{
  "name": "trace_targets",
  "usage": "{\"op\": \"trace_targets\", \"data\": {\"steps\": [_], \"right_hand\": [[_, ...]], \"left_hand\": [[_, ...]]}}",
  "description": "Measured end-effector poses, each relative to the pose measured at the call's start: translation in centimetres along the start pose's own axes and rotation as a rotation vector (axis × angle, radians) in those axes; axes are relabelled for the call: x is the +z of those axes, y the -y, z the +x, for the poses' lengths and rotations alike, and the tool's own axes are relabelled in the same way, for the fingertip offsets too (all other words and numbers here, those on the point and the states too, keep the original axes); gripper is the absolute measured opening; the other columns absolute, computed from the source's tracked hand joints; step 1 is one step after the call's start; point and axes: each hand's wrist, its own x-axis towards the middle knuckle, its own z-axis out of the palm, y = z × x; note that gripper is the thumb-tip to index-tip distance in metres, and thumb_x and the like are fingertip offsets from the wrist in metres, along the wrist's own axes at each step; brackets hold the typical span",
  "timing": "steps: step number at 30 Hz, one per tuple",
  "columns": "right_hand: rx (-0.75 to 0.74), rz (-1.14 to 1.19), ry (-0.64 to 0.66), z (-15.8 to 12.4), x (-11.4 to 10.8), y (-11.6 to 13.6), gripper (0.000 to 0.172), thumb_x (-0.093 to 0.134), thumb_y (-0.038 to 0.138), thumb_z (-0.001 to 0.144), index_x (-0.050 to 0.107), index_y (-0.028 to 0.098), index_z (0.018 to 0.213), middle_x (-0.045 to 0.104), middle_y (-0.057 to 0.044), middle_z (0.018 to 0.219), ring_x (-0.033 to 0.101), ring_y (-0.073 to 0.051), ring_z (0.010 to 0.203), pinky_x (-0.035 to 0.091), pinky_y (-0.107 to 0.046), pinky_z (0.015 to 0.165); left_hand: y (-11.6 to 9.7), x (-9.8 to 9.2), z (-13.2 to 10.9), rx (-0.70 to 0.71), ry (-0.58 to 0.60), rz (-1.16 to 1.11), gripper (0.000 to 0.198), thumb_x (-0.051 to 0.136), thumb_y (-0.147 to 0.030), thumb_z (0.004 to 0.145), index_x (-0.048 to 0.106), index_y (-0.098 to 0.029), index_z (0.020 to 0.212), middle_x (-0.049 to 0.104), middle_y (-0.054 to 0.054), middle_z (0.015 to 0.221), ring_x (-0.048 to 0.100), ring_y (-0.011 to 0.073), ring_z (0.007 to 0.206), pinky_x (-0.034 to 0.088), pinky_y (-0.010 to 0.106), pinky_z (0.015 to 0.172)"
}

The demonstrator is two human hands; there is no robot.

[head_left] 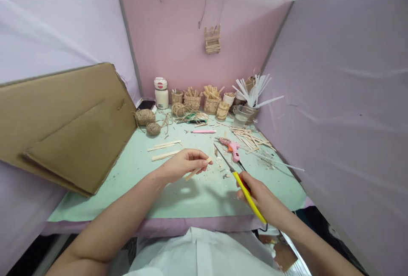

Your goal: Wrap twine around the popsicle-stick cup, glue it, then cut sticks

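My left hand (pixel 188 164) is closed around a short flat wooden stick (pixel 193 173), which slants down to the left over the green tabletop. My right hand (pixel 256 193) grips yellow-handled long-nose pliers (pixel 242 187), whose dark, slender jaws point up and left, apart from the stick. Just beyond those jaws a pink glue gun (pixel 233 149) lies on the table, its cord running toward my right hand. Left of my left hand are several pale flat sticks (pixel 165 155). Wood scraps (pixel 219 165) are scattered between the hands.
Twine balls (pixel 145 117), a pink craft knife (pixel 204 131) and cups of sticks (pixel 192 99) stand or lie toward the back. Loose sticks (pixel 248 138) and a container of white glue sticks (pixel 253 93) are at right. Cardboard (pixel 73 127) leans at left. A small wooden piece (pixel 212 40) hangs on the partition.
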Motion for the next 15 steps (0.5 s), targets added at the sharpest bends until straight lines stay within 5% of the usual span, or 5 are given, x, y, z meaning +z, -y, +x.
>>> {"op": "trace_targets", "data": {"steps": [15], "right_hand": [[0.01,0.099,-0.028,0.9,0.9,1.7,0.019,0.046,0.039,0.084,0.038,0.023,0.078,0.049,0.006,0.069,0.043,-0.012,0.062,0.034,-0.024,0.058]], "left_hand": [[0.1,0.5,-0.1,-0.03,-0.029,-0.069,0.034,0.064,-0.045,0.076,0.055,-0.016,0.091,0.046,-0.004,0.069,0.04,0.0056,0.056,0.025,0.02,0.05]]}}
